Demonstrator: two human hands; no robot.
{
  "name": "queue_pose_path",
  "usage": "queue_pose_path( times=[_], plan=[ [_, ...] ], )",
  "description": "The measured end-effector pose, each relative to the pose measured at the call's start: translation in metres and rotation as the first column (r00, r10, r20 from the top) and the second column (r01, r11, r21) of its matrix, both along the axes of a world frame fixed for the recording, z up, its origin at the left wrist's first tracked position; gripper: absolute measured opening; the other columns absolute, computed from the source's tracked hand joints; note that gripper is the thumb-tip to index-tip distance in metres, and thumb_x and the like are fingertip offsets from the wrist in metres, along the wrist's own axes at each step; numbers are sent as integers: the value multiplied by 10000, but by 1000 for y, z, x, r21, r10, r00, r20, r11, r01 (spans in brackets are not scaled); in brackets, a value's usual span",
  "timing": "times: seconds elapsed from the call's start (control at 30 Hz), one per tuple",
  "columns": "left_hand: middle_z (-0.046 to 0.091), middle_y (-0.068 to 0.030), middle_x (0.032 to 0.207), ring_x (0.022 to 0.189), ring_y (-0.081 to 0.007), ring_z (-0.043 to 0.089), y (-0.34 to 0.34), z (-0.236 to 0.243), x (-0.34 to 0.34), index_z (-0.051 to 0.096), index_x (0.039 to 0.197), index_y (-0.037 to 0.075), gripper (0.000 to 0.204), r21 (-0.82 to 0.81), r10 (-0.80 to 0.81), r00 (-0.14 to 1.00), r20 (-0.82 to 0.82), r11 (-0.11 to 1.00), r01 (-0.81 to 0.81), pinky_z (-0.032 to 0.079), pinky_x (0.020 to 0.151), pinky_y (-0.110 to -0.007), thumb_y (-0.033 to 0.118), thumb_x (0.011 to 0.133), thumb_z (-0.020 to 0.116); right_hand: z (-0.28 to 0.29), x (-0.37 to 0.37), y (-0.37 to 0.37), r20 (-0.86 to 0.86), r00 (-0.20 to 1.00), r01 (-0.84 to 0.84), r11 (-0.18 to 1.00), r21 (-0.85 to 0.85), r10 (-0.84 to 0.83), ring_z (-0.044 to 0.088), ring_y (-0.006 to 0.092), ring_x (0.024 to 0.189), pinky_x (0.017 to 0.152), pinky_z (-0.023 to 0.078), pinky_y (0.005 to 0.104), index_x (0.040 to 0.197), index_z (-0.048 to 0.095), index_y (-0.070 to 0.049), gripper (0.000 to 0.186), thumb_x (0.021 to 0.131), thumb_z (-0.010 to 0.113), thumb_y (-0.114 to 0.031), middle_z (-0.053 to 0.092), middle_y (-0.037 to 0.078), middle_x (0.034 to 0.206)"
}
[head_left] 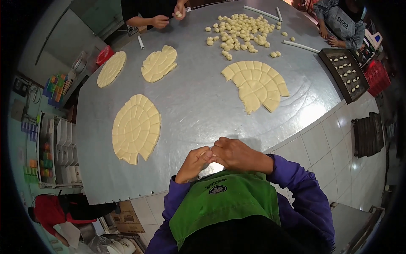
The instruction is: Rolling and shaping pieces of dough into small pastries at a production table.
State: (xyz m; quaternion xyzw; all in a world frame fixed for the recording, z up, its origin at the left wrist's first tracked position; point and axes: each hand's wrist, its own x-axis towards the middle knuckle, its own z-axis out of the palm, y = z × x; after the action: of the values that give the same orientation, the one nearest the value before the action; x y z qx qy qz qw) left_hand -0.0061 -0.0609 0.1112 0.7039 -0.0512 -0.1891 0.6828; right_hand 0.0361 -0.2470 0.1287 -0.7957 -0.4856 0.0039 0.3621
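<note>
My left hand (pixel 195 162) and my right hand (pixel 237 153) meet at the table's near edge, just above my green apron. The fingers of both are curled in and pressed together, thumbs touching; what they pinch is hidden. Ahead and to the right lies a flat sheet of dough (pixel 256 84), scored into pieces, with part of its round cut away. Another scored dough round (pixel 136 127), notched at its near edge, rests to the left. Two more dough sheets (pixel 159 64) (pixel 112 70) lie farther back on the left. A heap of small dough balls (pixel 243 31) covers the far middle.
The metal table (pixel 190 101) spans the view. White rods (pixel 301 46) lie around the dough balls. At the right edge stands a dark tray (pixel 344 74) with small dough pieces in rows. Co-workers' hands (pixel 160 21) (pixel 333 40) are at the far side. Dark stacked trays (pixel 367 134) sit on the tiled floor.
</note>
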Motion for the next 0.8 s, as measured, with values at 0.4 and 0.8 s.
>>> queue_pose_path(
  times=[0.4, 0.8],
  plan=[
    [470, -169, 1196, 1125, -301, 433, 56, -43, -40, 531, 1124, 16, 277, 700, -93, 938, 334, 691, -181, 306, 949, -457, 170, 926, 416, -61, 4, -62, -552, 799, 427, 871, 243, -237, 523, 272, 1058, 905, 417, 397, 866, 627, -34, 204, 791, 537, -202, 572, 180, 1110],
    [272, -230, 1421, 1315, -420, 226, 0, -107, 10, 365, 1328, -30, 505, 810, -99, 867, 488, 423, -407, 175, 1072, -504, 131, 862, 476, -132, 18, 36, 260, 931, 285, 955, -82, -256, 378, 287, 1263, 1059, 246, 470, 1214, 532, -61, 408, 879, 519, -294, 445, 137, 1334]
  ],
)
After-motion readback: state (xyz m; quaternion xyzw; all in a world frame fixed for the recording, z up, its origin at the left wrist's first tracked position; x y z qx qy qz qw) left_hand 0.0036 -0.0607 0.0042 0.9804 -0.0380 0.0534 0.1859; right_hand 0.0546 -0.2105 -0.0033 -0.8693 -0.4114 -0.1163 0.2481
